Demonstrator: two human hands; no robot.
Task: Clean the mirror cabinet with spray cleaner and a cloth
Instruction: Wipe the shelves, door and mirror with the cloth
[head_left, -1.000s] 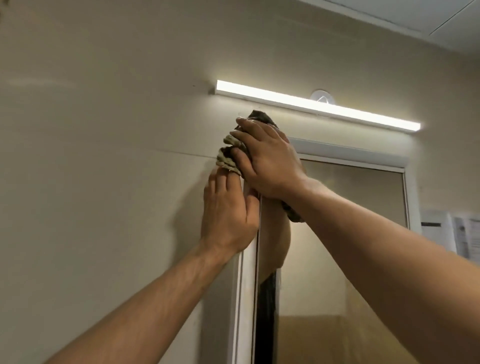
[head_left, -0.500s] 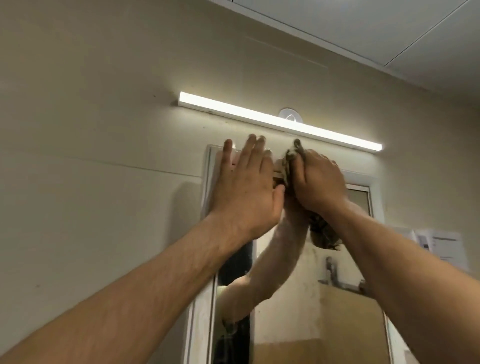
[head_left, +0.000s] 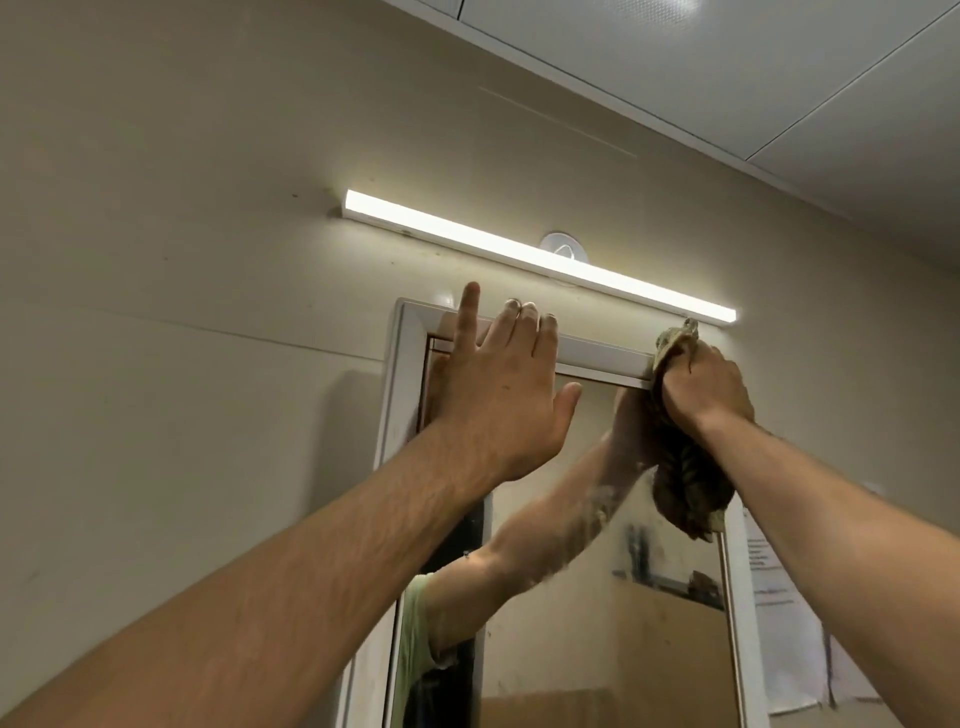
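Right grip (head_left: 706, 389), curled round the bunched cloth (head_left: 685, 488), has slid along the top edge of the mirror cabinet (head_left: 602, 358) to its right corner, while left grip (head_left: 504, 395) lies spread flat near the left corner, so that edge looks wiped.

— On my feed both forearms run in bare from the near edge. Do you see the same?
— Yes. The left forearm (head_left: 311, 561) and right forearm (head_left: 831, 509) each have fine hair along them.
— And my hands?
— The left hand (head_left: 498, 395) and right hand (head_left: 704, 387) are uncovered. Short nails show on the left fingers (head_left: 527, 322).
— Clothing?
— Only in the mirror (head_left: 597, 649): a pale green short sleeve (head_left: 415, 634), loose and creased, on the reflected upper arm.
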